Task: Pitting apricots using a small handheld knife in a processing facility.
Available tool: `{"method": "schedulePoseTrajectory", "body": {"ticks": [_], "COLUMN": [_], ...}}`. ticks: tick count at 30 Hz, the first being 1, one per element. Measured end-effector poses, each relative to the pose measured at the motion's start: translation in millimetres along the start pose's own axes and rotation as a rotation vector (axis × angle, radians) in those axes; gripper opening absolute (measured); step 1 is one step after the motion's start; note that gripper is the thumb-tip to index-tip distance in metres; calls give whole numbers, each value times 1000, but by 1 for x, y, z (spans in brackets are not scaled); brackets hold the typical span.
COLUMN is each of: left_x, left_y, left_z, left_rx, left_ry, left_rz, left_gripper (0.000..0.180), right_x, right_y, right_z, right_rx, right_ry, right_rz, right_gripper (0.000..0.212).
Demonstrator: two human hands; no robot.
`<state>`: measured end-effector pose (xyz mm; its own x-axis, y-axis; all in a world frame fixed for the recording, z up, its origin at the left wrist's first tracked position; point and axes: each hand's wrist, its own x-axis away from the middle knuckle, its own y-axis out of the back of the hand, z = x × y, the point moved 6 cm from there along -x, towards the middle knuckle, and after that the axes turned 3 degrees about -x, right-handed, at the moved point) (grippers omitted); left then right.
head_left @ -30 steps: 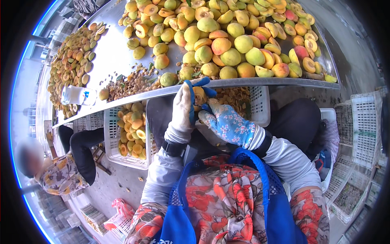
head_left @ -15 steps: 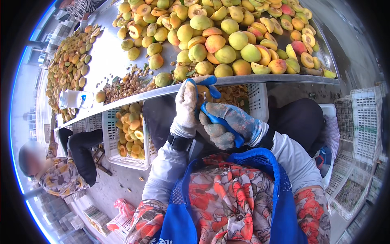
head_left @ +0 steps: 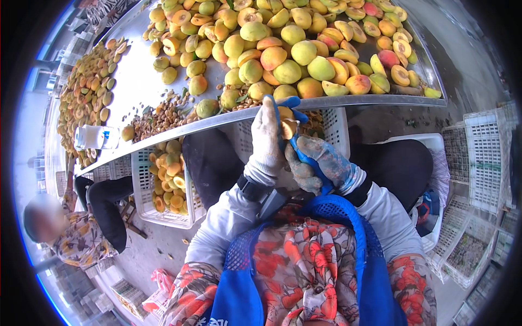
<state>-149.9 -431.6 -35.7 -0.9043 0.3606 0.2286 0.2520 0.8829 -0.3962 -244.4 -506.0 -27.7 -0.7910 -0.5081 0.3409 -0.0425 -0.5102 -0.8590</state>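
Note:
My left hand [head_left: 268, 130], in a whitish glove with blue on the fingers, is closed around an apricot half [head_left: 287, 123] just in front of the table edge. Its orange cut flesh faces my other hand. My right hand [head_left: 321, 160], in a stained grey-blue glove, grips a blue-handled hand tool [head_left: 312, 162]. The tool's upper end is close against the fruit; whether its tip is in the flesh I cannot tell. Beyond my hands, a large pile of apricots [head_left: 288, 70], some whole and some cut open, lies on the metal table [head_left: 133, 68].
Loose pits [head_left: 163, 117] lie along the table's near edge. A white jar [head_left: 98, 137] stands to their left. Below are a white crate of apricot halves [head_left: 169, 217] and another white crate [head_left: 340, 130] behind my hands. A co-worker [head_left: 81, 233] sits at left; crates [head_left: 484, 157] stack at right.
An orange apricot half now shows in my left hand, where none was visible before. Both hands have shifted slightly right in the picture and closer together.

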Motion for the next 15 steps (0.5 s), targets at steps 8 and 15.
{"method": "schedulePoseTrajectory", "body": {"ticks": [8, 15], "left_x": [3, 3], "left_y": [-4, 17], "left_z": [-16, 7], "left_rx": [-20, -288], "left_ry": [-43, -114], "left_rz": [-62, 87], "left_gripper": [44, 50], "right_x": [1, -7], "right_y": [17, 0], "right_z": [47, 52], "right_rx": [414, 1380], "right_ry": [420, 1012], "right_rz": [-168, -520], "right_gripper": [22, 49]}}
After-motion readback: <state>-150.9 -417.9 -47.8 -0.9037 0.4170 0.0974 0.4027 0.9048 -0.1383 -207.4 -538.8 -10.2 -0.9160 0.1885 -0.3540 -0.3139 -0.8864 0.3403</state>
